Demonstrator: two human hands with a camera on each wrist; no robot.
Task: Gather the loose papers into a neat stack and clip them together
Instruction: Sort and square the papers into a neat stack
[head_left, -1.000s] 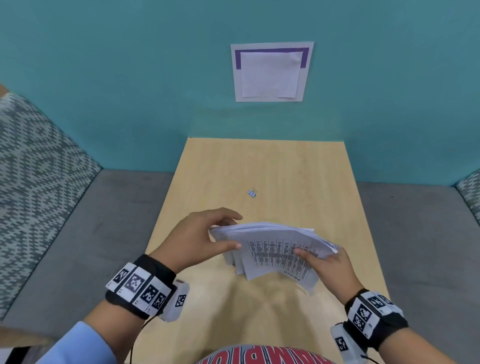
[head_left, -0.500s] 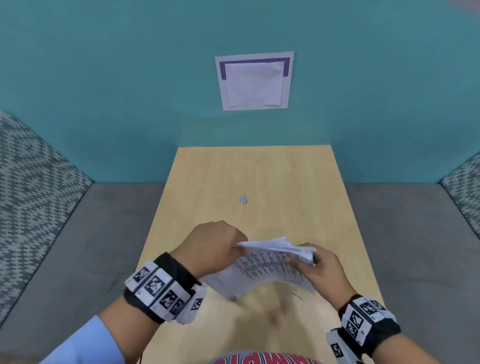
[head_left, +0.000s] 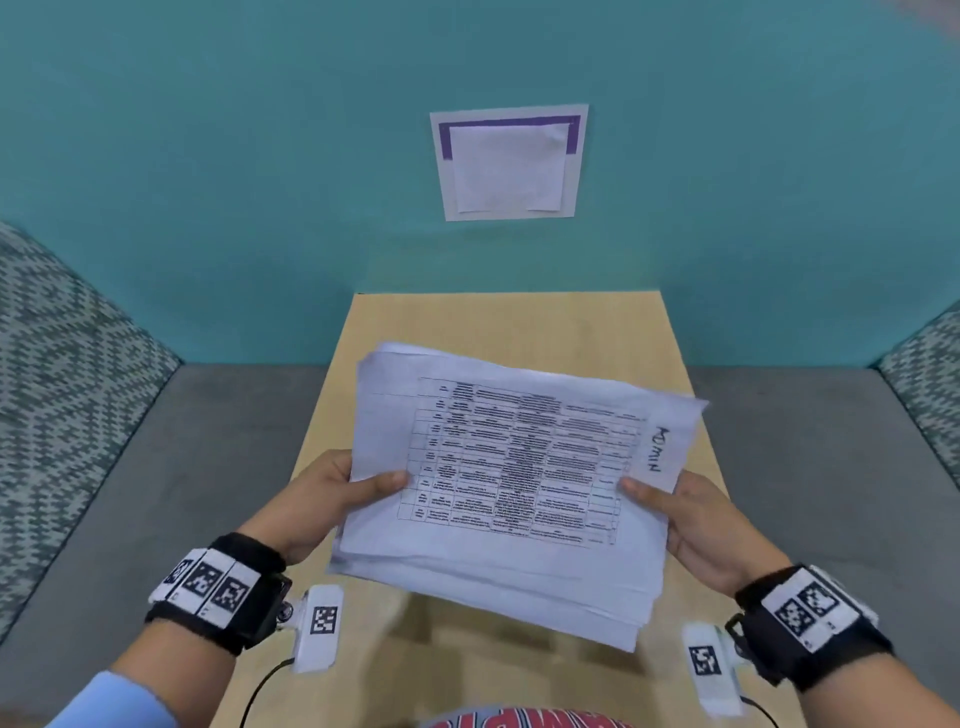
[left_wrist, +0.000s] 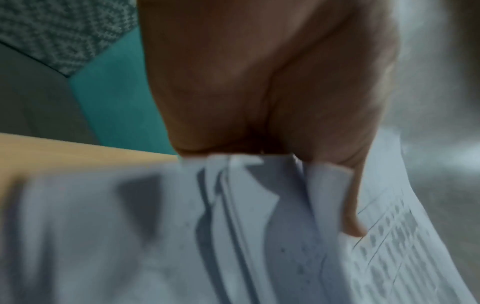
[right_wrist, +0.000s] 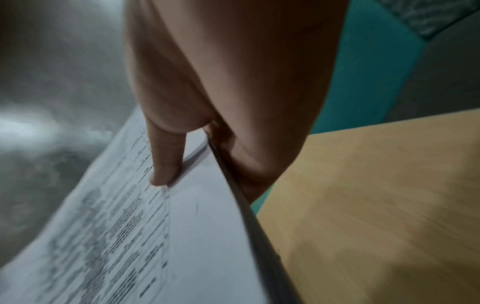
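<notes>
A stack of white papers (head_left: 509, 483) with a printed table on the top sheet is held up over the wooden table (head_left: 519, 322), its face turned toward the head camera. My left hand (head_left: 337, 499) grips the stack's left edge, thumb on top and fingers behind. My right hand (head_left: 696, 519) grips the right edge the same way. In the left wrist view the papers (left_wrist: 233, 236) fan out unevenly under my left hand (left_wrist: 259, 92). The right wrist view shows my right hand (right_wrist: 207, 102) with the thumb pressed on the top sheet of the papers (right_wrist: 155, 236). The small binder clip is hidden behind the stack.
A teal wall (head_left: 208, 156) with a white and purple sheet (head_left: 509, 161) stuck to it stands behind the table. Grey bench seats (head_left: 156, 493) with patterned cushions (head_left: 62, 374) flank the table on both sides.
The stack was held low and nearly flat near the tabletop. Both hands have lifted and tilted it up so its printed face shows, and it now covers the clip.
</notes>
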